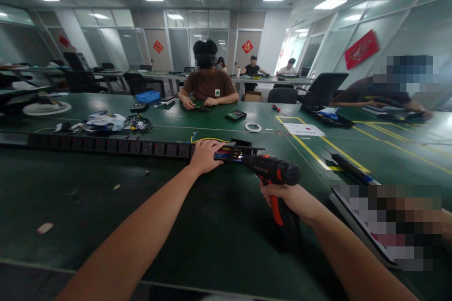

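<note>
A long black power strip with a row of sockets lies across the green table. My left hand is closed over it near its right end, where the casing is open. Coloured wires and small metal terminals show inside that end. My right hand grips a black and orange cordless drill by its handle. The drill points left, its tip at the terminals; whether it touches them I cannot tell. Yellow and blue wires stick out behind the strip.
Beyond the strip are a tape roll, a hard drive, a screwdriver and a blue basket. Cables lie at left. A black pen-like tool lies at right. Co-workers sit opposite and at right.
</note>
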`<state>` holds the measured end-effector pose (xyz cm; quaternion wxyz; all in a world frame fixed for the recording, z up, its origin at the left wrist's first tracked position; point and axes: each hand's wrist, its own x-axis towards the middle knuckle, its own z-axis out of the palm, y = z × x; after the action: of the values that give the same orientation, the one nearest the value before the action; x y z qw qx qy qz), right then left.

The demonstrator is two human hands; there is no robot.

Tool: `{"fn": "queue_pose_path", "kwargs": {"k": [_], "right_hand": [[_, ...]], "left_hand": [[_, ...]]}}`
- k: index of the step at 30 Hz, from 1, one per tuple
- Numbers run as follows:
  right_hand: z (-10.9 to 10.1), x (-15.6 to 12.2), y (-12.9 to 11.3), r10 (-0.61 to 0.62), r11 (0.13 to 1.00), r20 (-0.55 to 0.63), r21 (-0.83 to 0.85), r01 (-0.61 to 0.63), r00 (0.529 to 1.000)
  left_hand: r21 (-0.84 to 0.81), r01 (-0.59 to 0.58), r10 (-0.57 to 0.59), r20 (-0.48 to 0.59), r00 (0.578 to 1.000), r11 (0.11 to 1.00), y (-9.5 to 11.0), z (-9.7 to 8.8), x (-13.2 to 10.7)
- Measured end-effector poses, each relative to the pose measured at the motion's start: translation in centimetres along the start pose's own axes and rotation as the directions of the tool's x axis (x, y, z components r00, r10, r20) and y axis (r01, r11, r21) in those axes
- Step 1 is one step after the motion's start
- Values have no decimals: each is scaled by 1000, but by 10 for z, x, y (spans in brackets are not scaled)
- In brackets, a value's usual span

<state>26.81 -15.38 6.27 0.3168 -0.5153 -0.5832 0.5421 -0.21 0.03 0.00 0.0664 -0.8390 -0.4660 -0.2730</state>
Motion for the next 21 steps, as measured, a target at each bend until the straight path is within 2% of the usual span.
{"fn": "queue_pose_path", "kwargs": {"k": [21], "right_hand": [[3, -1, -2, 12, 1000, -10, -1, -12, 1000]], "left_hand": [[-15, 8, -8, 15, 1000, 1000, 0, 2, 1]]}}
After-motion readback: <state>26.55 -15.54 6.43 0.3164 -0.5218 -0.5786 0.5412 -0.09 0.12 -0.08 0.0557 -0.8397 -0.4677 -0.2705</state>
